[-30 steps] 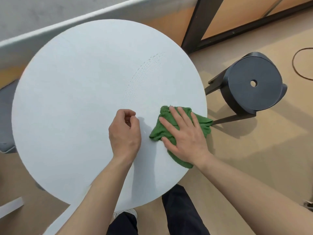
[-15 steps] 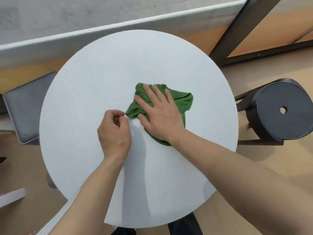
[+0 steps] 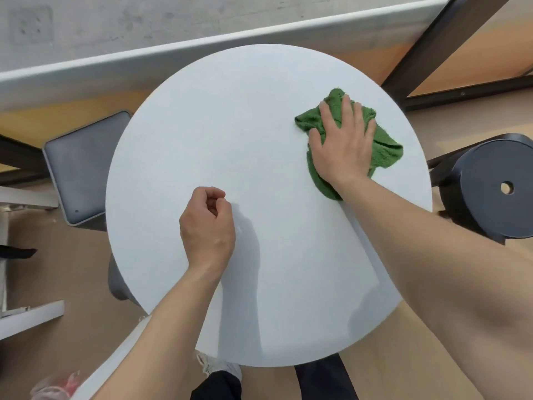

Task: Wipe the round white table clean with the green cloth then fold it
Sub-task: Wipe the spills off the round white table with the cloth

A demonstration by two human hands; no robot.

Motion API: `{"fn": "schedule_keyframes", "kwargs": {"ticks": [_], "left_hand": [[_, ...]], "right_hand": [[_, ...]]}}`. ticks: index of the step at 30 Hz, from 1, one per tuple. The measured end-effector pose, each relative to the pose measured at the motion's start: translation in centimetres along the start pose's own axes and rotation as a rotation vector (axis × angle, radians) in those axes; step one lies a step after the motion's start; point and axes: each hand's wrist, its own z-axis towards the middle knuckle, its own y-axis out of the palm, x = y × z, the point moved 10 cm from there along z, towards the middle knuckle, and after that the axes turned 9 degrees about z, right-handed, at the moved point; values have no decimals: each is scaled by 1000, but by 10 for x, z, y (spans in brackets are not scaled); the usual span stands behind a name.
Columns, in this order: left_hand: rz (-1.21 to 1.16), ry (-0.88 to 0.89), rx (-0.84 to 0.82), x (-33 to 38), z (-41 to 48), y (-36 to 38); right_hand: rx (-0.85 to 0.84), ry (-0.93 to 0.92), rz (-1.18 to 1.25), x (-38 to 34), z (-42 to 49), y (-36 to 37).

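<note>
From the head view, the right hand (image 3: 343,145) lies flat on the cloth (image 3: 385,151), palm down, with the fingers straight and a little spread. It presses the cloth onto the tabletop (image 3: 230,125) rather than gripping it. The left hand (image 3: 206,226) is curled into a loose fist near the middle of the tabletop, thumb tip against the forefinger, with nothing in it. I cannot tell whether it rests on the surface or hangs just above it.

The cloth is green terry, bunched and crumpled rather than folded. It sits on the far right part of the tabletop, near the rim, and its edges stick out past the fingertips, the thumb side and the heel of the hand. The round white tabletop looks plain and even.

A black stool (image 3: 496,192) stands just beside the table on the right. A grey seat (image 3: 78,166) tucks under it on the left.
</note>
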Motion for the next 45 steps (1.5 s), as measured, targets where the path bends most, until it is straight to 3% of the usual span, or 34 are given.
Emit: {"fn": "schedule_keyframes", "kwargs": {"ticks": [5,8,10,12,16,19,21,25,31,36,39,41,45], "left_hand": [[11,4,43,-11,-2,-20],[14,4,30,-16,-3,-28],[11,5,7,-20,-3,-33],[4,-6,-6,-27,0,-40],[-12,-31,0,-47,12,-57],[-32,-48,29,-66,25,-72],[-39,-57,61,-79,34,-84],[-46,-47,114,-102,52,-109],[-33,-69,216,-126,68,-150],[-30,-44,257,-123,71,-163],[-40,-55,190,-123,68,-156],[-34,-50,136,-125,65,-149],[-5,-59,93,-130,54,-135]], "right_hand": [[-191,-541,-2,-116,-152,59],[-363,-804,-41,-108,-266,78],[-410,-889,-78,-82,-287,78],[-369,-821,-81,-54,-253,66],[-188,-418,-38,-22,-128,31],[-46,-117,-9,-42,-46,20],[2,-24,-1,-79,-5,24],[-35,-101,6,-188,28,53],[-205,-621,-22,-331,-82,113],[-401,-1002,-40,-298,-244,133],[-464,-1164,-88,-249,-261,121],[-412,-1098,-105,-233,-214,112],[-186,-597,-21,-233,-76,86]]}}
